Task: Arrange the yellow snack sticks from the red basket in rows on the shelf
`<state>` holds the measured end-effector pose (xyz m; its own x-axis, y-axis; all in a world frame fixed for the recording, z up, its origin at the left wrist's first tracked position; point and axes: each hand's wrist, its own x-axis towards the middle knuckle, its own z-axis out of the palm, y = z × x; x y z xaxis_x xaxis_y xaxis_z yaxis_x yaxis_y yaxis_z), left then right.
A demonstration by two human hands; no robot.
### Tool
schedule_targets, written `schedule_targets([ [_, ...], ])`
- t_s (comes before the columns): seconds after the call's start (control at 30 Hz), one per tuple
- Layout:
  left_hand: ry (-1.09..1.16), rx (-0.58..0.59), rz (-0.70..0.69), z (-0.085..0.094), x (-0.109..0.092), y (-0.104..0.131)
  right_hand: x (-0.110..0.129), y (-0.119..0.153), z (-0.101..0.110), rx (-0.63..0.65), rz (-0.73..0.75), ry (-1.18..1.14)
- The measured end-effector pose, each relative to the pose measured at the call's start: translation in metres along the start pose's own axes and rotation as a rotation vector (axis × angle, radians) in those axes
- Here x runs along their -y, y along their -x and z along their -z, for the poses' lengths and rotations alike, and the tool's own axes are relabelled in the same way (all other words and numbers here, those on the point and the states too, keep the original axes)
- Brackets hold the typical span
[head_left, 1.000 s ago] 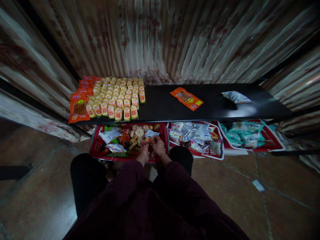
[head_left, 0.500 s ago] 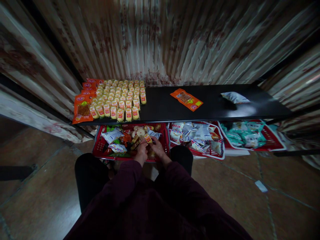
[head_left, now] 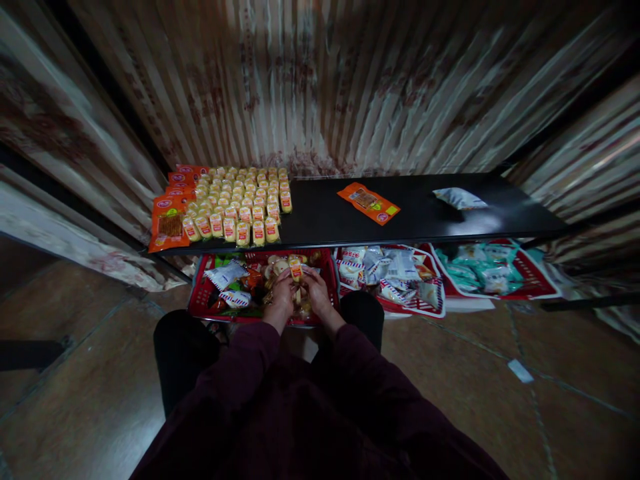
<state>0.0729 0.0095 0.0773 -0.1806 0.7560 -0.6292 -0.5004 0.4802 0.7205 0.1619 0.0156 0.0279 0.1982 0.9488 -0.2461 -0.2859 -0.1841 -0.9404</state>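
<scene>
Head view: your knees [head_left: 363,323] are apart at the front of the left-hand red basket [head_left: 199,295], likely so both arms can reach straight into it. Above its near edge, your left hand [head_left: 281,295] and right hand [head_left: 317,293] bring their fingers close together on a small yellow pack [head_left: 295,269], one hand at each side. That side grip probably spares the soft-looking contents and leaves the orange label uncovered, facing up to you. Beneath lie loose mixed snacks; blue-and-white packets [head_left: 227,274] rest toward the basket's left wall.

To the right, a middle basket [head_left: 431,308] holds pale packets, and a right-hand basket [head_left: 535,270] holds teal ones, both seemingly grouped by kind. All three baskets sit partly under the front edge of the black shelf [head_left: 317,223], perhaps to keep everything within arm's reach.

On the shelf, matching yellow packs [head_left: 235,208] stand tightly in rows, apparently supporting one another. Orange packets [head_left: 170,227] overlap along the left edge, likely to save width. One orange packet [head_left: 369,203] lies alone mid-shelf, and a silvery packet [head_left: 460,198] lies toward the right end.
</scene>
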Motion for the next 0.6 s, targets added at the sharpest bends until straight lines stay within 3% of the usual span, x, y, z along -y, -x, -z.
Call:
schedule_targets([
  [0.27,0.034,0.046,-0.085,-0.003,-0.015,0.003,0.019,0.002,-0.013,0.004,0.037,-0.022],
  [0.6,0.015,0.103,-0.213,-0.012,-0.021,-0.003,0.039,0.001,-0.019,0.033,0.023,-0.165],
])
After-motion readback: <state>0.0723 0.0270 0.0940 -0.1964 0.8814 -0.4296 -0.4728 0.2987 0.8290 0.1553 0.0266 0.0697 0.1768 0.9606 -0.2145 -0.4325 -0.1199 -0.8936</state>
